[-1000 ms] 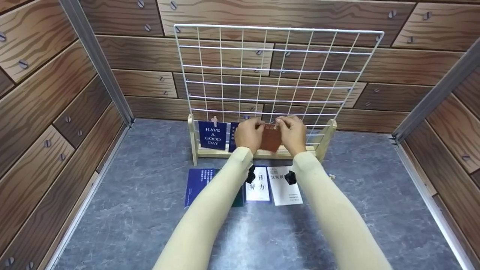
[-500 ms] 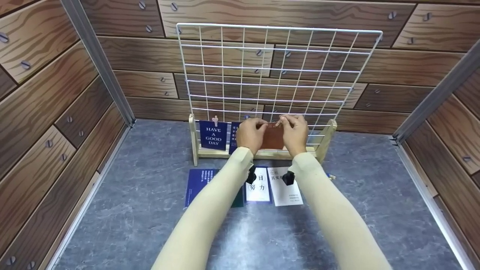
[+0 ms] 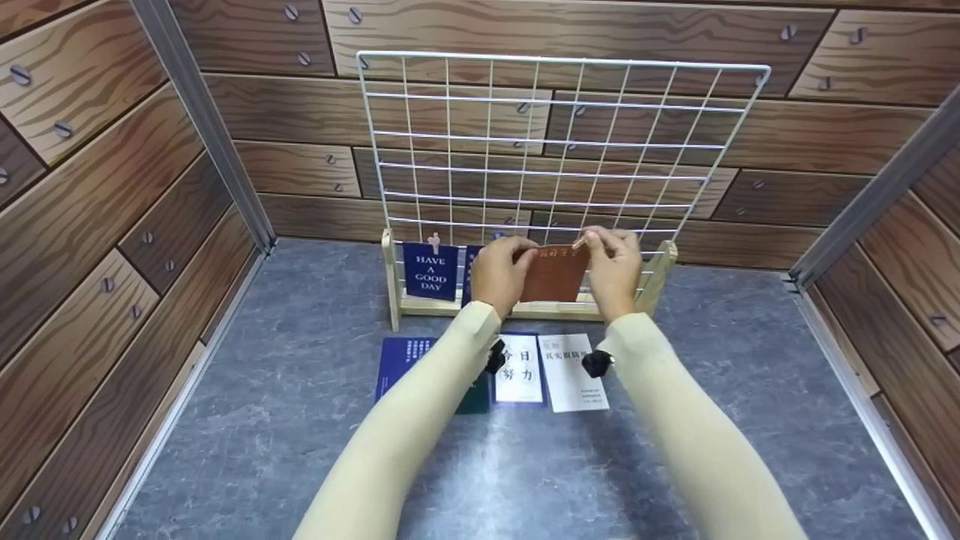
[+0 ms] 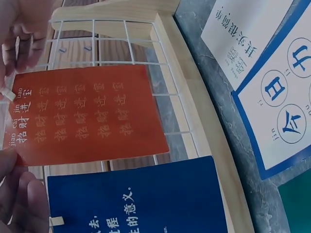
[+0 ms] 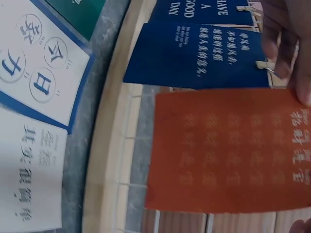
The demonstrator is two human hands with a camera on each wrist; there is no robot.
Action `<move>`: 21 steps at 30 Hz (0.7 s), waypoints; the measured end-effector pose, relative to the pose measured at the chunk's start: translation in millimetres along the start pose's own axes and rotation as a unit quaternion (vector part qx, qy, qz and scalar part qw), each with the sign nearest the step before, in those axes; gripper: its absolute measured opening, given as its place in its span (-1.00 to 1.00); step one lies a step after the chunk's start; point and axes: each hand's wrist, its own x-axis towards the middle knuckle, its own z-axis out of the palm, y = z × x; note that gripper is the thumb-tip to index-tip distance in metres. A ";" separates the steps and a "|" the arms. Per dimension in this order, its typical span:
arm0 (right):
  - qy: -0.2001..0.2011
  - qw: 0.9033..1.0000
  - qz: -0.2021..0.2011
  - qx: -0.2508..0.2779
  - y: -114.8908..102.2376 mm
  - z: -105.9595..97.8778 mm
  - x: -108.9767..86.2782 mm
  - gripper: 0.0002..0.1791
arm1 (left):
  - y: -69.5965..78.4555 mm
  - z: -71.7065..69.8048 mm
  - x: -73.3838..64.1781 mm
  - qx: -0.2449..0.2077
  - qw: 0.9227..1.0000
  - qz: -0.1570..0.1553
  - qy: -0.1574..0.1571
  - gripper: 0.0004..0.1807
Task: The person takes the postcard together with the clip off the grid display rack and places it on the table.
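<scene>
A reddish-brown card with a line of Chinese characters along its top stands against the lower part of the white wire grid. My left hand pinches the card's upper left corner between thumb and fingers. At its upper right, my right hand holds a small wooden clothespin, which overlaps the card's top edge in the left wrist view. Two dark blue cards hang to the left: one reading HAVE A GOOD DAY, and a second blue card partly hidden by my left hand in the head view.
On the grey surface before the rack lie a blue card, a green card mostly under my left sleeve, a blue-edged white card and a plain white card. Wood-patterned walls enclose the space.
My right hand has slid to the right with the clothespin, toward the card's upper right corner, uncovering more of the card. The left hand keeps its grip nearly in place.
</scene>
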 end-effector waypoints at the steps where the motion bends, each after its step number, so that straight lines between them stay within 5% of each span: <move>1: 0.002 1.000 -0.005 0.007 -1.8 -3.2 0.7 -0.82 | 0.5 -1.5 -1.6 -0.002 1.000 0.005 -0.001 -0.89; 13: -0.057 0.993 -0.073 0.068 -7.3 -37.3 -15.2 -0.84 | -3.9 -27.7 -24.8 -0.066 0.997 0.043 0.002 -0.89; 21: -0.085 0.990 -0.089 0.068 -30.8 -50.8 -43.5 -0.83 | -7.2 -41.6 -46.8 -0.086 0.995 0.030 -0.033 -0.85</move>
